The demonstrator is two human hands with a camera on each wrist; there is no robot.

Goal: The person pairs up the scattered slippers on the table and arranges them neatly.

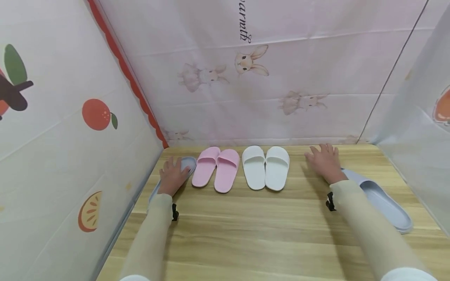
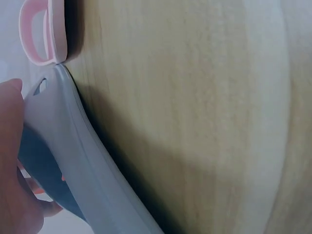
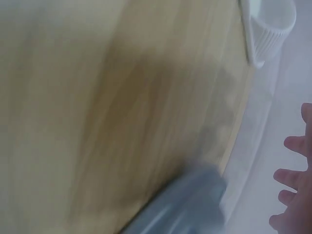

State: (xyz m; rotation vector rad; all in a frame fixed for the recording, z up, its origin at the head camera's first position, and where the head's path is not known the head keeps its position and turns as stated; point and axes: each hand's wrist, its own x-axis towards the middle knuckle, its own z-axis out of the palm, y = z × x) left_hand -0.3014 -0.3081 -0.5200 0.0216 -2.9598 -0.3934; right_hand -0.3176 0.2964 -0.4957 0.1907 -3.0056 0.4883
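Gripping a grey slipper point(image 2: 73, 165) (wrist view shows curled fingers point(image 2: 41, 207)), left hand point(image 1: 172, 175); right hand point(image 1: 325, 160) lies flat, empty.

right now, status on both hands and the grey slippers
Left hand grips left grey foam slipper, beside pink slipper pair. Right hand open, flat on wooden table; right grey foam slipper lies beside its wrist. Nothing blocking.

table point(image 1: 267, 234): pale wood-grain top, smooth, low sheen | grey slippers point(image 1: 383, 201): smooth matt foam or rubber-like plastic | pink slippers point(image 1: 216, 168): same matt moulded finish | white slippers point(image 1: 265, 166): matt, ribbed strap edge | walls point(image 1: 299, 58): printed cloth, creased, soft matt | sleeves point(image 1: 369, 222): beige fine knit
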